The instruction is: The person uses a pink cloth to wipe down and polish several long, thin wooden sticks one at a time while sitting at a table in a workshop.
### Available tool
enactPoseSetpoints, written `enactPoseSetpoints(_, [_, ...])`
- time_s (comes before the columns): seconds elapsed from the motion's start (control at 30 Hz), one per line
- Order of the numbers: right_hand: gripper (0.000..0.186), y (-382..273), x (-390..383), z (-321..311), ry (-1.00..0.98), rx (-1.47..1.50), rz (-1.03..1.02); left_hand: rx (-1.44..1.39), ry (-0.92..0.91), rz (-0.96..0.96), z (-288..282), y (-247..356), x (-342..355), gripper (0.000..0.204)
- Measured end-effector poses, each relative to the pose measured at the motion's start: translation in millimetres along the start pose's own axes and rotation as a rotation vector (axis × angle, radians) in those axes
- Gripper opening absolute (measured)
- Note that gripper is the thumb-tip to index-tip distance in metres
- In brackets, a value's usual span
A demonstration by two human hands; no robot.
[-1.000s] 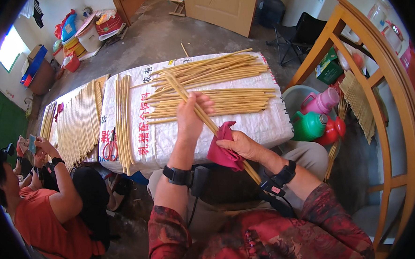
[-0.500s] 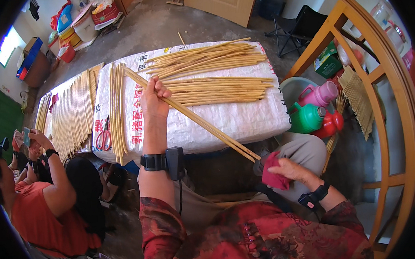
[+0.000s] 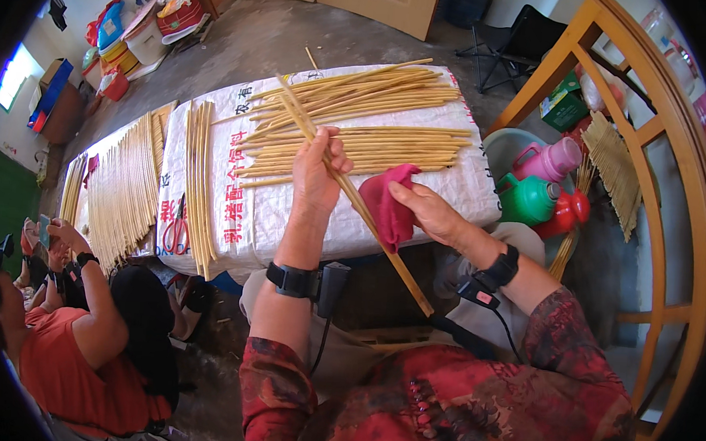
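Note:
A small bundle of long pale bamboo sticks [image 3: 394,267] slants down toward my lap, gripped in the closed fingers of my left hand [image 3: 318,163]. My right hand [image 3: 429,212] grips a crumpled magenta cloth [image 3: 386,202] right alongside those sticks; whether the cloth touches them I cannot tell. Beneath and beyond my hands, more sticks [image 3: 373,146] lie in two loose groups across a padded surface covered with white woven sacking [image 3: 466,198]. An upright row of sticks [image 3: 199,184] lies at its left part, next to red-handled scissors [image 3: 178,235].
A co-worker in an orange top [image 3: 75,350] sits at left beside more laid-out sticks [image 3: 127,193]. At right stand a basin [image 3: 501,140] holding several plastic flasks [image 3: 548,163] and a wooden frame [image 3: 658,196]. A black folding chair [image 3: 502,45] and door [image 3: 372,6] are behind.
Since half a second ago my left hand has moved right, tilting the sticks more steeply. My right hand has risen with the cloth from near my knee back to beside the sticks.

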State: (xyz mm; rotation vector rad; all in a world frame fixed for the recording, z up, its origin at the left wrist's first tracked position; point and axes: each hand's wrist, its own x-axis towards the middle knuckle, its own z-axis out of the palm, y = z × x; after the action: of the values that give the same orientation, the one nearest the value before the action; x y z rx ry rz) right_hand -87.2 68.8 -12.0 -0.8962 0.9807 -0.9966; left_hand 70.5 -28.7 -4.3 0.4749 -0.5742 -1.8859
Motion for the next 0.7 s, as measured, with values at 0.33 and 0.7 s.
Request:
enactPoseSetpoints(0.33, [0.027,5.4,33.4,28.8,-0.293,-0.071,0.179,0.109,0.027,-0.064,4.6,-4.3,-2.1,0.021])
enactPoseSetpoints(0.7, [0.027,-26.7,36.6,-31.1,0.116,0.141,-0.242,0.464,0.052,-0.045,-1.0,-12.0,-2.9,0.042])
